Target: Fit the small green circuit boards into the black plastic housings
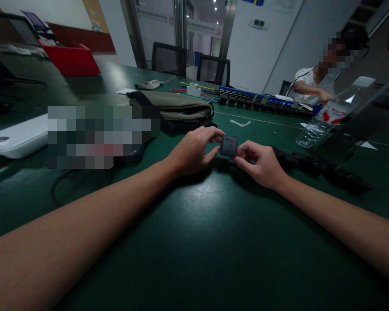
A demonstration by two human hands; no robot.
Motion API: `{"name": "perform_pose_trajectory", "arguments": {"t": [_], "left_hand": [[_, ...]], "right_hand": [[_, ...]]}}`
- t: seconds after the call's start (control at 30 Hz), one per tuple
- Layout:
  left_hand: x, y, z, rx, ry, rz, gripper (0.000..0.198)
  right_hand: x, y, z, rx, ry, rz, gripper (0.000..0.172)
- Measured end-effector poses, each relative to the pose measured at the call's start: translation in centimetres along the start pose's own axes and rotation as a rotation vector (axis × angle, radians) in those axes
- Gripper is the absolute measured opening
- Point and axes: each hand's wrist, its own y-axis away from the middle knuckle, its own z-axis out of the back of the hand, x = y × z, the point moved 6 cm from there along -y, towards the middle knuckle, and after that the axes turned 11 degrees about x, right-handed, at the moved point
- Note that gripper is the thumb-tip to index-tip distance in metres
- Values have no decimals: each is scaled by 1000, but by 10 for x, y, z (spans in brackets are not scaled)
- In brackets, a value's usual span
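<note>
A small dark square block (228, 146) with faint markings on its face is held up over the green table (194, 233). My right hand (261, 164) pinches its right edge between thumb and fingers. At the block's left side is my left hand (197, 149), thumb and fingertips closed in around the left edge. Behind my right hand lies a row of linked black blocks (320, 166), partly hidden by the hand.
Behind my left hand lies a grey-brown bag (178, 106). A plastic bottle (337, 112) stands tilted in view at right. Farther back are blue-and-black strips (256, 97), coloured wires, a red bin (71, 58) and a seated person (314, 82). A white device (22, 136) is at left.
</note>
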Motion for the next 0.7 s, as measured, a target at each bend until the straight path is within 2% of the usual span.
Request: {"name": "perform_pose_trajectory", "arguments": {"t": [0.23,0.47,0.7], "left_hand": [[-5,2,-3,97,10,-60,37],[-5,1,-7,119,7,-87,43],[-11,3,-6,166,-28,-126,40]], "right_hand": [[9,-1,-2,81,150,36,15],[11,-1,-7,162,169,82,19],[3,0,-2,41,46,11,24]]}}
